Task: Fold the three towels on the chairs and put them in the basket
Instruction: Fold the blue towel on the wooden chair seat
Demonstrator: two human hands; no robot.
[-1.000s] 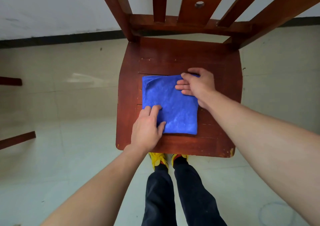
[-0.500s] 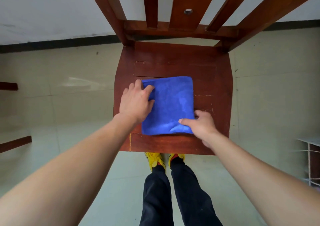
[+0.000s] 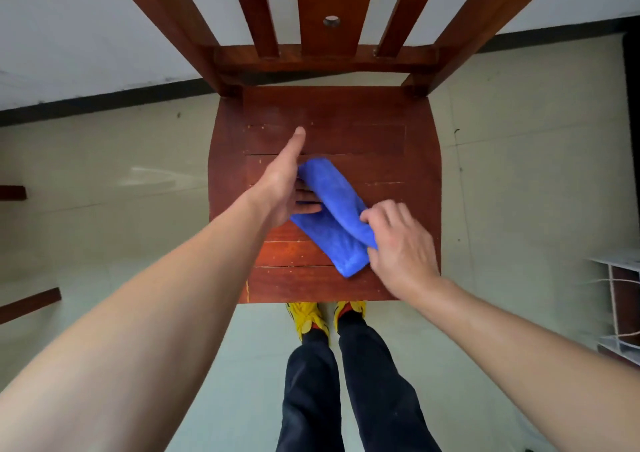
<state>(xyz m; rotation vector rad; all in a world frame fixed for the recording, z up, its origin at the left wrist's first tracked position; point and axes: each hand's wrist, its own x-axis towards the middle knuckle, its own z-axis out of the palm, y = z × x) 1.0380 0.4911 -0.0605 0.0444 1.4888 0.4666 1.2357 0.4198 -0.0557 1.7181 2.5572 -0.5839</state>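
Blue towel (image 3: 323, 235) on chair (image 3: 346, 114); right hand (image 3: 401, 240) pinches lifted flap.

A blue towel (image 3: 334, 238) lies slantwise on the seat of a wooden chair (image 3: 329, 112), one half raised and curled over the other. The left hand (image 3: 282, 185) stands on edge, thumb stretched out, its straight fingers (image 3: 308, 203) slipped into the fold. The right hand (image 3: 401, 240) grips the towel's raised edge (apparently between thumb and curled fingers). Yellow shoes (image 3: 306, 316) show below the seat's front edge.
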